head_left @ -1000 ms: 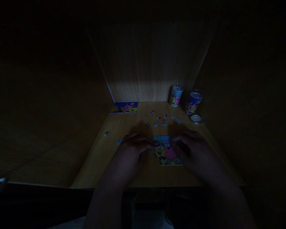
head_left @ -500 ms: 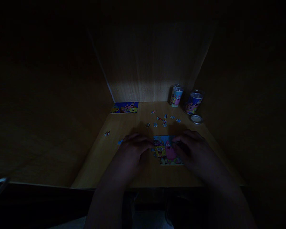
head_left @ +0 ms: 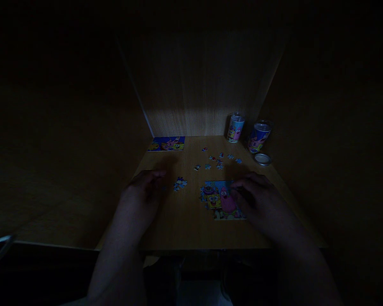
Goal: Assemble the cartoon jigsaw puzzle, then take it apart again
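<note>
A partly assembled cartoon jigsaw puzzle (head_left: pixel 221 199) lies on the wooden desk (head_left: pixel 185 225) near its front edge. My right hand (head_left: pixel 257 193) rests on the puzzle's right edge, its fingers lying loosely over the pieces and gripping nothing I can see. My left hand (head_left: pixel 145 185) is out to the left over the desk, where a loose piece lay; its fingers are too dark to read. A small cluster of joined pieces (head_left: pixel 180 183) lies between my hands.
Several loose pieces (head_left: pixel 219 161) are scattered behind the puzzle. A reference picture (head_left: pixel 166 143) lies at the back left. Two printed tins (head_left: pixel 235 127) (head_left: pixel 258 137) and a round lid (head_left: pixel 263 159) stand at the back right. Wooden walls enclose the desk.
My left hand has moved from the puzzle's left edge out to the left, uncovering a small cluster of pieces. My right hand has stayed on the puzzle.
</note>
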The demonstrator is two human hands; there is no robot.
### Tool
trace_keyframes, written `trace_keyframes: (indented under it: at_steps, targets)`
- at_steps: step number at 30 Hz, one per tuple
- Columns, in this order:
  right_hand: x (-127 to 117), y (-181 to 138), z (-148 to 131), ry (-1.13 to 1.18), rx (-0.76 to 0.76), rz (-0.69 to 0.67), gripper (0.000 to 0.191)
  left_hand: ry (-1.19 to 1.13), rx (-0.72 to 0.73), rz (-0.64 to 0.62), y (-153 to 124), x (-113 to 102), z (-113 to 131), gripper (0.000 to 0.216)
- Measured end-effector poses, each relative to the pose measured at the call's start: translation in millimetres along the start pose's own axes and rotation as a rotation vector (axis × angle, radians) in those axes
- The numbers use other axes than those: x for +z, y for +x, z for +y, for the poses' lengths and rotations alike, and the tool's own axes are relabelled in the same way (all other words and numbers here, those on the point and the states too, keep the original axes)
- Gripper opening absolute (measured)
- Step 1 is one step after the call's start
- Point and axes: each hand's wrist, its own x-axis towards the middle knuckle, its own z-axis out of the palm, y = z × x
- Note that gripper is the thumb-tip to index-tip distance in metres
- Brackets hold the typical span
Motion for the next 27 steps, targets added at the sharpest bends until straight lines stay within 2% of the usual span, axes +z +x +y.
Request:
trace_keyframes:
  at_steps: [14, 19, 27]
  targets:
    - [1, 0, 3, -0.021, 0.0, -0.022, 0.015, 0.073, 0.235, -0.133, 0, 22, 16, 0.021]
    - [2, 0, 4, -0.021, -0.009, -0.021, 0.015, 0.124, 0.236, -0.204, 0, 27, 18, 0.018]
    - [1, 1, 3, -0.025, -0.014, -0.02, 0.015, 0.061, 0.276, -0.23, -2, 27, 20, 0.016]
